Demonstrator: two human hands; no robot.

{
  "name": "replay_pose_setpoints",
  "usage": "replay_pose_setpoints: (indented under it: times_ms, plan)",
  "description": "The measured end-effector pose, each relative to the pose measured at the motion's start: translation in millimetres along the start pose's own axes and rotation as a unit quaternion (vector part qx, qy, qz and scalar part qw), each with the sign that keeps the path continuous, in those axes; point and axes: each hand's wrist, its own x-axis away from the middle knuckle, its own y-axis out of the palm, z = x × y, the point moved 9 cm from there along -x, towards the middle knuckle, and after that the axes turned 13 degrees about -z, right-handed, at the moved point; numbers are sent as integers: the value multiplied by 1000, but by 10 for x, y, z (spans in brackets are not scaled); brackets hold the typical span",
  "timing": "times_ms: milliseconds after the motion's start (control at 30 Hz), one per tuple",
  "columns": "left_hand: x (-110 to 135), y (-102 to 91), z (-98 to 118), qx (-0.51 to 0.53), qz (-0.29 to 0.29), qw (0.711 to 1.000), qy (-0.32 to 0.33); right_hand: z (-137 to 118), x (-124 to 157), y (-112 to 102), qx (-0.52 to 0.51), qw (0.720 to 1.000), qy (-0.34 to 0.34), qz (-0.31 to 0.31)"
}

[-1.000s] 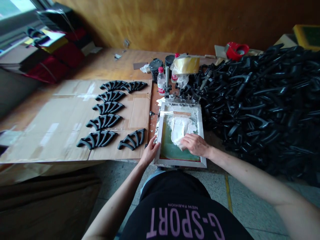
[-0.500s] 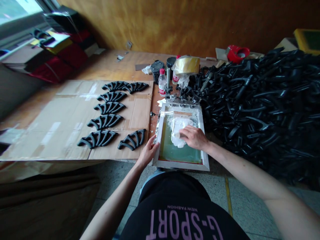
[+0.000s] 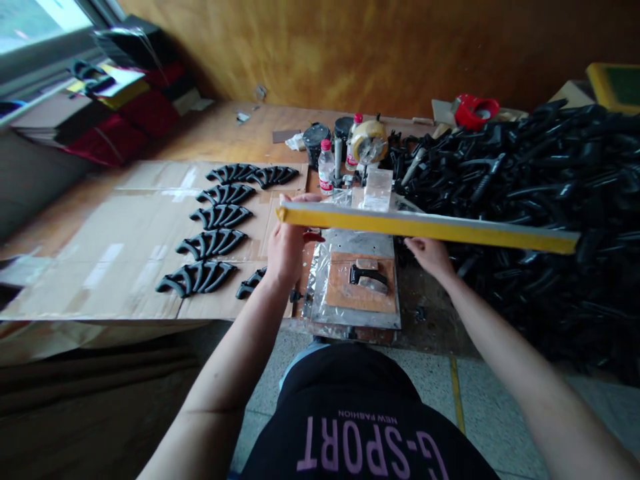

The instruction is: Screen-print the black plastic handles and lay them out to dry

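My left hand (image 3: pixel 287 250) grips the left end of a screen-printing frame (image 3: pixel 430 227). The frame is raised and seen edge-on, its near side wrapped in yellow tape. Behind and below its middle, my right hand (image 3: pixel 431 257) reaches leftward with fingers partly stretched, their upper side covered by the frame; nothing shows in it. Below lies a wooden jig board (image 3: pixel 340 293) on a metal base plate (image 3: pixel 360 323). On the jig rests a curved black plastic part (image 3: pixel 369 274), apart from both hands. A small red thing (image 3: pixel 313 237) by my left fingers is unclear.
Rows of black curved parts (image 3: pixel 197 279) lie on cardboard (image 3: pixel 100 267) at left. A big heap of black parts (image 3: pixel 510 180) fills the right. Behind stand bottles (image 3: pixel 326 168), dark pots (image 3: pixel 316 143), a tape roll (image 3: pixel 369 141) and a red tape dispenser (image 3: pixel 475 112).
The frame has swung up from lying flat, uncovering the jig and black part. My left hand rose with it. My right hand has left the white smear on the screen and moved right.
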Motion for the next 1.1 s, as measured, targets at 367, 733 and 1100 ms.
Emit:
replay_pose_setpoints:
  times_ms: [367, 733, 1100]
  plan:
    - [1032, 566, -1402, 110, -95, 930, -339, -1015, 633, 1044, 99, 991, -67, -65]
    - [1810, -1704, -1911, -38, 236, 907, -346, -274, 335, 332, 153, 984, -94, -2]
    - [1717, -2666, -2171, -326, 117, 786, -512, 678, -99, -28, 178, 981, -38, 64]
